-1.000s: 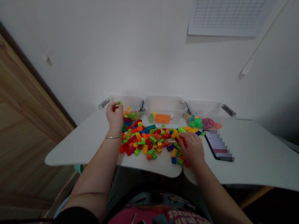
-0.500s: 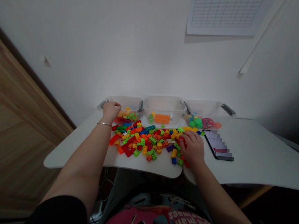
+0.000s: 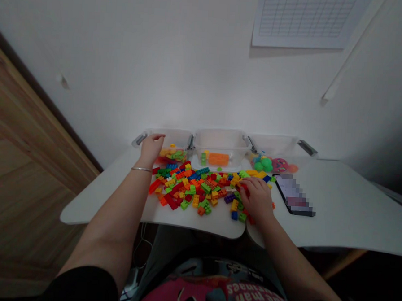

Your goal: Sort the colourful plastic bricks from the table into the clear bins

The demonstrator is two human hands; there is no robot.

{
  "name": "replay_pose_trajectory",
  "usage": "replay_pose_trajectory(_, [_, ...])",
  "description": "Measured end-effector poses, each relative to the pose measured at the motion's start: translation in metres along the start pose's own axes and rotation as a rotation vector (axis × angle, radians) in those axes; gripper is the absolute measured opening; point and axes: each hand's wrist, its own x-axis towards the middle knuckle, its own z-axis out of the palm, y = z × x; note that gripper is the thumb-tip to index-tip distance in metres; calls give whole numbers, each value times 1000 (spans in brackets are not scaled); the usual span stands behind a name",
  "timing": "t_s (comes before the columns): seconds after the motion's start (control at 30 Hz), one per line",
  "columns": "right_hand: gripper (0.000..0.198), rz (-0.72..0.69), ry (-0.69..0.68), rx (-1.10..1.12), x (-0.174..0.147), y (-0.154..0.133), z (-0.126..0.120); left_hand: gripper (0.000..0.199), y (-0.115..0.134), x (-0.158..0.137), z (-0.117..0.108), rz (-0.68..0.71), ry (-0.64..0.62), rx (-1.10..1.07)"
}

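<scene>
Phone point(image 3: 292, 195), gridded sheet point(image 3: 302, 21), possibly a wooden door point(image 3: 21, 168)

The way over the middle bin point(image 3: 221, 141) lies open, while piled bricks point(image 3: 206, 187) crowd the tabletop point(image 3: 200, 225) before it

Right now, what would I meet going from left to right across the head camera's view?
Wooden panel → left hand → long orange piece in the middle bin → purple brick → right hand → phone.

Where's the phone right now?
In the head view, the phone lies right of centre on the table, right of the right hand and in front of the rightmost bin.
</scene>
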Motion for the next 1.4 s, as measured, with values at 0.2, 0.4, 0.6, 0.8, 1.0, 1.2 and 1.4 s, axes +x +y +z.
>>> replay_pose_trajectory(0.2, [21, 53, -41, -29, 5, 1, -1, 37, 21, -56, 11, 233, -7, 33])
replay_pose_trajectory(0.4, [29, 72, -229, -13, 31, -3, 1, 34, 33, -149, 42, 528, -193, 84])
replay_pose_trajectory(0.6, [37, -44, -496, -68, 72, -20, 20, 39, 36, -193, 60, 609, -418, 148])
replay_pose_trajectory(0.8, [42, -137, -669, -250, 92, -36, 39, 43, 34, -196, 60, 606, -475, 218])
replay_pose_trajectory(1.0, [34, -143, -715, -298, 98, -41, 41, 51, 28, -200, 63, 584, -500, 312])
replay_pose_trajectory(1.2, [33, -90, -668, -333, 95, -34, 43, 50, 27, -201, 65, 610, -507, 337])
replay_pose_trajectory(1.4, [31, -44, -627, -363, 96, -31, 44, 49, 25, -201, 66, 613, -481, 323])
